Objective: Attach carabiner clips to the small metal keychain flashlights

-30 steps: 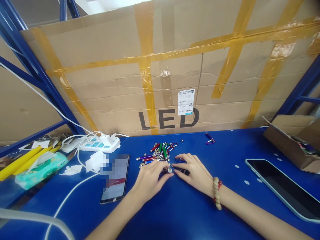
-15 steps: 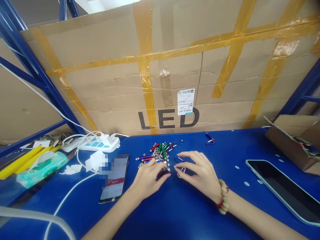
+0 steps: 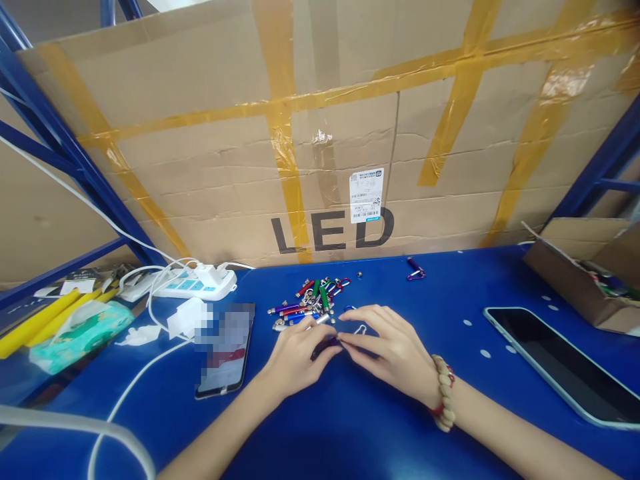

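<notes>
Left hand (image 3: pixel 295 353) pinching a purple tube (image 3: pixel 333 341), just on the near side of the tube pile (image 3: pixel 304 307). Right hand (image 3: pixel 397 348) at its end, can't tell if gripping. Lit phone (image 3: pixel 227 353) left of pile.

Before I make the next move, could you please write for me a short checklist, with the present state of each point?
1. Left hand has a grip on the small purple piece: ok, pinched between thumb and fingers.
2. Right hand is at the same piece: ok, its fingertips meet the piece's right end.
3. Both ends of the piece correctly closed: cannot tell, the fingers cover most of it.
4. Pile of coloured tubes sorted by colour: not ok, red, green, blue and purple lie mixed.
5. Phone with the dark screen clear of the hands: ok, it lies apart, to the right.
</notes>
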`<act>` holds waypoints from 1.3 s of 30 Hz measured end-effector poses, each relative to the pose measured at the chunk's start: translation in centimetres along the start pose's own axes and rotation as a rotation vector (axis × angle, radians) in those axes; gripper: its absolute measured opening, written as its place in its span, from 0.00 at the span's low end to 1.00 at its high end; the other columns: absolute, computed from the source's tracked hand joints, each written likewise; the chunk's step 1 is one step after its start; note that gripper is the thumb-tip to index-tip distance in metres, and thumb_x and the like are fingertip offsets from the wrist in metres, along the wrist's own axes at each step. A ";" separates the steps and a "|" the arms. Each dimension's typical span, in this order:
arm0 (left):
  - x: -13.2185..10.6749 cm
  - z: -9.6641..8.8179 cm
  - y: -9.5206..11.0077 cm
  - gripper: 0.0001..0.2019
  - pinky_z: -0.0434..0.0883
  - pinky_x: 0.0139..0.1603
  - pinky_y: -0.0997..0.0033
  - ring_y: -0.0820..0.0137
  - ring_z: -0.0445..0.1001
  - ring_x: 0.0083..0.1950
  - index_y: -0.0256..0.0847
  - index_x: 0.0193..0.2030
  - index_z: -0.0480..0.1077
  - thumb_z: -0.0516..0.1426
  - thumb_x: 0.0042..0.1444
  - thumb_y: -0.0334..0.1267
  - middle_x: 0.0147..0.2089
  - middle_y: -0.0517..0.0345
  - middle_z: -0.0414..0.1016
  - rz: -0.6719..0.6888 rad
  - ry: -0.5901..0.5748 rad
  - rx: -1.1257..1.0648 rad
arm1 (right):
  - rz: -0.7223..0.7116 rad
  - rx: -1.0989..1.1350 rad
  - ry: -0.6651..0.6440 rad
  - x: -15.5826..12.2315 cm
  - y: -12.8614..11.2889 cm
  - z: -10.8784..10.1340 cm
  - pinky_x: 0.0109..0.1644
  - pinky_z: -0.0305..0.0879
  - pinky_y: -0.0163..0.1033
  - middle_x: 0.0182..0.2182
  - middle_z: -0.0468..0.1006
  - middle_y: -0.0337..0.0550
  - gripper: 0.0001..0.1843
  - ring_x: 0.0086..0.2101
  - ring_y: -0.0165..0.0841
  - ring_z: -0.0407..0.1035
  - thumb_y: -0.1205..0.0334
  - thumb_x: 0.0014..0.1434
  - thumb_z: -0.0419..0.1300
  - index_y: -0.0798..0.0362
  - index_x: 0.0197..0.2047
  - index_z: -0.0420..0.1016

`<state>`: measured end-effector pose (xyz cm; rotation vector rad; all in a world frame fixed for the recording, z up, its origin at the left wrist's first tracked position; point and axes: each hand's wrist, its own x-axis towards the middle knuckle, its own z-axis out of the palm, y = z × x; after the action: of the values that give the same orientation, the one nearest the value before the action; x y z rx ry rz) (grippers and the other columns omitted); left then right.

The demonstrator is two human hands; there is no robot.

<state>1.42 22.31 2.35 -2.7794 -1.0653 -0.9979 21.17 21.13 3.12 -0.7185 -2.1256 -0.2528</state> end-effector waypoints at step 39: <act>0.2 -1.3 -0.1 0.13 0.64 0.23 0.77 0.73 0.72 0.24 0.39 0.35 0.62 0.43 0.64 0.43 0.24 0.61 0.71 -0.040 0.130 0.258 | 0.140 -0.022 -0.448 -0.7 1.0 2.4 0.53 0.60 0.49 0.53 0.67 0.49 0.17 0.53 0.38 0.61 0.60 0.62 0.52 0.51 0.53 0.68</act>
<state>0.81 22.23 3.47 -2.4644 -1.1454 -0.9528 20.46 22.72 1.02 -1.0070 -2.4792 -0.0388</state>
